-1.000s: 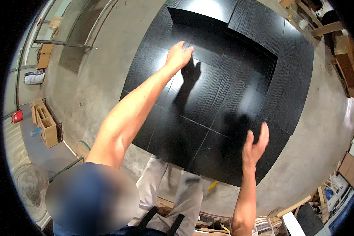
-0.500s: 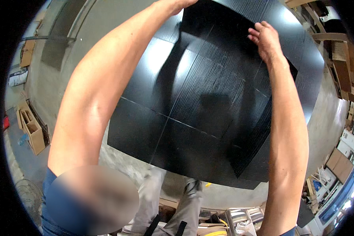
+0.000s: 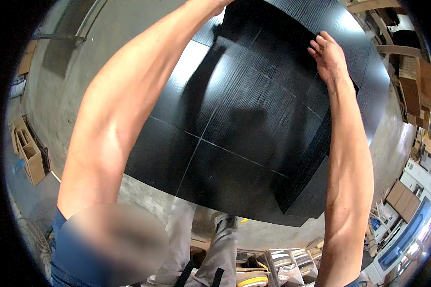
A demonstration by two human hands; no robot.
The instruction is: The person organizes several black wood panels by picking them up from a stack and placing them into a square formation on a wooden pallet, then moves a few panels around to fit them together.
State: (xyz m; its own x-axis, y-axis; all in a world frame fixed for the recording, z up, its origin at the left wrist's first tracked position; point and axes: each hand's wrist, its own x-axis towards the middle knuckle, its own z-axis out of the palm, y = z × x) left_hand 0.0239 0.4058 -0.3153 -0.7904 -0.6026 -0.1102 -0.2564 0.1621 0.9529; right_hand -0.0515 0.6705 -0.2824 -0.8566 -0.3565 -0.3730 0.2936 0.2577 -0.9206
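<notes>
Black wood-grain panel stands ahead of us, its long axis running away toward the top of the view. Our right hand lies flat on its far right edge, fingers loose; our left hand is out of view, grip unknowable. Bare concrete floor leaves room leftward.

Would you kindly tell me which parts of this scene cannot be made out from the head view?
- Left hand: cut off by the top edge, so its grip on the black panel is unseen.
- Right hand: its palm faces the panel, so the contact is hidden.
- Black panel's far edge: beyond the frame.
- Shelves and boxes at right: bent and too small to identify.
- The floor beneath the panel: covered by it.
</notes>
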